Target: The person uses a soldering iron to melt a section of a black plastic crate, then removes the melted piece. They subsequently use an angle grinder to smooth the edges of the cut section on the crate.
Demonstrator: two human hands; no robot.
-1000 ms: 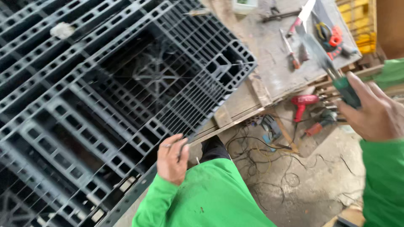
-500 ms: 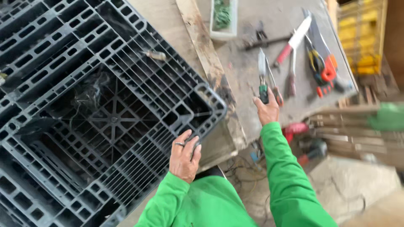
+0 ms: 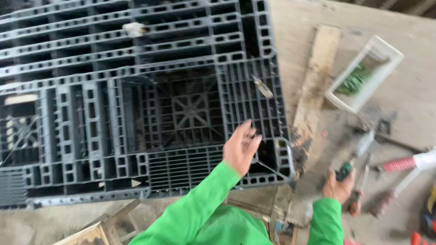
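Seen from above, a person in bright green sleeves leans over a cluttered, dusty workbench (image 3: 408, 97). A large black plastic pallet (image 3: 136, 113) fills the left and middle of the view, its gridded underside facing up, lying flat with its right edge near a worn wooden plank (image 3: 315, 81). The left hand (image 3: 240, 147) is open, fingers spread loosely, hovering over the pallet's lower right corner; whether it touches the plastic cannot be told. A small metal piece (image 3: 262, 87) rests on the pallet's ribs above that hand. The right hand (image 3: 339, 187) is low on the bench to the right of the pallet, closed around a tool (image 3: 345, 171) with a dark green handle, its metal tip pointing up and away toward the right. Farther right lie blurred hand tools, among them one with a red handle (image 3: 399, 164). A shallow white tray (image 3: 363, 75) holding green bits sits at an angle beyond the plank, well apart from both hands. A wooden frame (image 3: 97, 231) shows at the bottom edge, below the pallet.
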